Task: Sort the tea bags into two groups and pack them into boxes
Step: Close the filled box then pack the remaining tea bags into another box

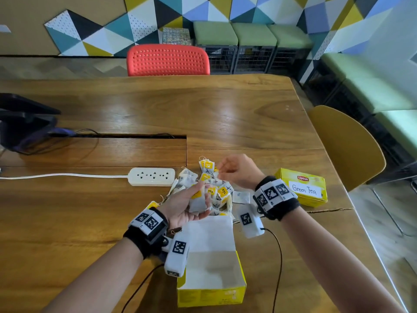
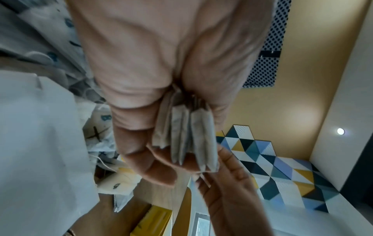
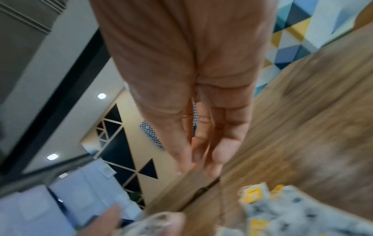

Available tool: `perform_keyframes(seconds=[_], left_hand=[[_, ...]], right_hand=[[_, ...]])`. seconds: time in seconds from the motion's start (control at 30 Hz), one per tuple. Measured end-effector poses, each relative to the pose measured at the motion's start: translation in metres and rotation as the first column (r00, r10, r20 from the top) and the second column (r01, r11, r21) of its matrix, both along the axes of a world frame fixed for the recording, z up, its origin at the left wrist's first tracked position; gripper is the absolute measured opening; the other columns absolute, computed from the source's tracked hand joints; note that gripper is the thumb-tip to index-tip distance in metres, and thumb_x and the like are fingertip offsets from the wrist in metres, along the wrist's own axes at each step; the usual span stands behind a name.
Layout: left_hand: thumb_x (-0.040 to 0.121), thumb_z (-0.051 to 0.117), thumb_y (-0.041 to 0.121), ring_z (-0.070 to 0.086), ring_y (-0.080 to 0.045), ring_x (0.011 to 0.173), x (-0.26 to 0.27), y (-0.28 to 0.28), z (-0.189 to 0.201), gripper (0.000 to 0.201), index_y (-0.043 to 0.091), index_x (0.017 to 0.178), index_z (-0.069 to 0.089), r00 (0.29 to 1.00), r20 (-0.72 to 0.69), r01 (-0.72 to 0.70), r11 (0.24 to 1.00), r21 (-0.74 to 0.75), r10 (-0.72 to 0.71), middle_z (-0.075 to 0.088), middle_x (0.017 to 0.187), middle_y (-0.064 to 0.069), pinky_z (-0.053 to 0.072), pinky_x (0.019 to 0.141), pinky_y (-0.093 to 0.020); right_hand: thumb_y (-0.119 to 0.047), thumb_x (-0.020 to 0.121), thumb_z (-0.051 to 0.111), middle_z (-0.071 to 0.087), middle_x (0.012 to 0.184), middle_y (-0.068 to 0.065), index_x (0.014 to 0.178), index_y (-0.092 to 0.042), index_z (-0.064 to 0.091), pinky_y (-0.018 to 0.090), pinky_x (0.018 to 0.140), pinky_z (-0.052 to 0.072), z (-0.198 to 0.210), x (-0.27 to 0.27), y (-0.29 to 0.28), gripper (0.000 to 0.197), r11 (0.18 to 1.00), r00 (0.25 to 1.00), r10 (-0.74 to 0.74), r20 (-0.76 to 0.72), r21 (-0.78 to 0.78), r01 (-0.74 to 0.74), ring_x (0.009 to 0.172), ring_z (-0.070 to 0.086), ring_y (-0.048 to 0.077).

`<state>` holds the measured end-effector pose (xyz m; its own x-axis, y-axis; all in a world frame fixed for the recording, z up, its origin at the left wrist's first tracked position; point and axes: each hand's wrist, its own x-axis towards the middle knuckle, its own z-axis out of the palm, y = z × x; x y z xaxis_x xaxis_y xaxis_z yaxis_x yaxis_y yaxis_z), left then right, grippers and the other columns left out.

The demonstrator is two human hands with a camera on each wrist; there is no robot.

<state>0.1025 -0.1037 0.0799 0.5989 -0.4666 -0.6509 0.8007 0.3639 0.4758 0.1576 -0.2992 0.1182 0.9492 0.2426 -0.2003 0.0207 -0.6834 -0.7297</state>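
Note:
A pile of white tea bags (image 1: 220,193) with yellow tags lies on the wooden table (image 1: 158,114). My left hand (image 1: 204,199), palm up beside the pile, grips a small stack of tea bags (image 1: 198,205); the left wrist view shows the stack (image 2: 187,135) on edge between thumb and fingers. My right hand (image 1: 220,173) hovers over the pile's far side with relaxed fingers (image 3: 219,153) and holds nothing. An open yellow box (image 1: 209,294) stands nearest me, its white flap up. A shut yellow Lipton box (image 1: 302,187) labelled "Green Tea" lies to the right.
A white power strip (image 1: 151,176) and its cable lie left of the pile. A dark device (image 1: 22,123) sits at far left, by a cable slot (image 1: 126,136). A red chair (image 1: 168,61) stands behind the table, a yellow chair (image 1: 347,145) at the right edge.

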Motion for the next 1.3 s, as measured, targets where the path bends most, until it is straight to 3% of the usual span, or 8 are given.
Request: perform_keyframes(seconds=[0.17, 0.37, 0.5, 0.63, 0.77, 0.9, 1.07, 1.3], left_hand=[[0.096, 0.051, 0.027, 0.058, -0.017, 0.065, -0.004, 0.016, -0.008, 0.025, 0.025, 0.12, 0.059, 0.996, 0.067, -0.058, 0.998, 0.016, 0.056, 0.059, 0.089, -0.007, 0.055, 0.063, -0.038], [0.097, 0.049, 0.031, 0.061, -0.015, 0.065, -0.004, 0.015, -0.008, 0.019, 0.016, 0.108, 0.055, 0.996, 0.066, -0.062, 0.997, 0.05, 0.058, 0.058, 0.088, -0.006, 0.059, 0.062, -0.038], [0.098, 0.047, 0.035, 0.056, -0.017, 0.071, -0.001, 0.013, -0.01, 0.025, 0.013, 0.106, 0.055, 0.99, 0.083, -0.123, 0.981, 0.148, 0.111, 0.055, 0.093, -0.007, 0.057, 0.058, -0.033], [0.099, 0.047, 0.034, 0.052, -0.021, 0.079, 0.004, 0.006, -0.01, 0.023, 0.014, 0.105, 0.059, 0.969, 0.175, -0.222, 0.929, 0.297, 0.176, 0.053, 0.099, -0.008, 0.052, 0.053, -0.031], [0.099, 0.043, 0.042, 0.056, -0.019, 0.08, 0.003, -0.008, -0.002, 0.028, 0.019, 0.102, 0.059, 0.962, 0.245, -0.197, 0.935, 0.296, 0.125, 0.057, 0.098, -0.005, 0.048, 0.068, -0.032], [0.085, 0.043, 0.062, 0.06, -0.019, 0.077, -0.006, -0.02, 0.005, 0.051, 0.018, 0.103, 0.06, 0.971, 0.24, -0.027, 0.991, 0.132, -0.005, 0.069, 0.087, -0.006, 0.044, 0.07, -0.033], [0.076, 0.072, 0.025, 0.063, -0.013, 0.073, -0.019, -0.015, -0.003, 0.037, 0.008, 0.107, 0.06, 0.976, 0.212, 0.023, 0.989, 0.149, -0.054, 0.068, 0.086, -0.006, 0.052, 0.061, -0.028], [0.081, 0.065, 0.015, 0.043, -0.012, 0.071, -0.025, 0.006, -0.014, 0.014, 0.016, 0.089, 0.076, 0.996, 0.087, -0.044, 0.995, 0.087, 0.036, 0.058, 0.083, -0.005, 0.046, 0.072, -0.029]], right_hand=[[-0.019, 0.083, 0.073, 0.05, 0.1, -0.019, 0.114, -0.021, 0.068, 0.022, 0.094, 0.038, -0.038, -0.006, -0.019, 0.032, 0.834, 0.938, 0.297, -0.179, -0.429, -0.346, 0.088, 0.047, -0.004], [-0.021, 0.088, 0.066, 0.066, 0.116, 0.004, 0.109, -0.016, 0.071, 0.023, 0.091, 0.044, -0.063, -0.007, -0.018, 0.022, 0.825, 0.957, 0.231, -0.173, -0.487, -0.287, 0.105, 0.061, 0.016], [-0.029, 0.091, 0.063, 0.069, 0.113, 0.005, 0.116, -0.01, 0.067, 0.024, 0.086, 0.045, -0.049, -0.005, -0.021, 0.032, 0.885, 0.976, 0.141, -0.168, -0.42, -0.2, 0.1, 0.063, 0.017], [-0.028, 0.093, 0.06, 0.06, 0.073, -0.001, 0.082, -0.008, 0.063, 0.022, 0.063, 0.04, -0.019, -0.011, -0.024, 0.023, 0.943, 0.98, 0.182, -0.083, -0.267, -0.198, 0.065, 0.051, 0.011], [-0.02, 0.091, 0.063, 0.064, 0.074, 0.008, 0.088, 0.007, 0.065, 0.014, 0.058, 0.043, 0.011, -0.026, -0.008, 0.027, 0.949, 0.942, 0.314, -0.12, 0.006, -0.316, 0.059, 0.057, 0.0], [-0.024, 0.086, 0.071, 0.069, 0.071, 0.006, 0.077, -0.001, 0.065, 0.035, 0.069, 0.055, 0.007, -0.034, 0.007, 0.025, 0.961, 0.952, 0.275, -0.136, 0.022, -0.275, 0.08, 0.069, 0.014], [-0.019, 0.086, 0.068, 0.073, 0.077, 0.001, 0.083, -0.014, 0.07, 0.033, 0.07, 0.058, -0.003, -0.033, -0.002, 0.006, 0.992, 0.993, 0.089, -0.076, 0.099, -0.082, 0.064, 0.067, 0.014], [-0.002, 0.082, 0.066, 0.045, 0.136, -0.001, 0.114, -0.035, 0.066, 0.039, 0.105, 0.042, -0.068, -0.033, -0.035, 0.046, 0.783, 0.95, 0.293, -0.103, -0.544, -0.301, 0.123, 0.045, 0.02]])
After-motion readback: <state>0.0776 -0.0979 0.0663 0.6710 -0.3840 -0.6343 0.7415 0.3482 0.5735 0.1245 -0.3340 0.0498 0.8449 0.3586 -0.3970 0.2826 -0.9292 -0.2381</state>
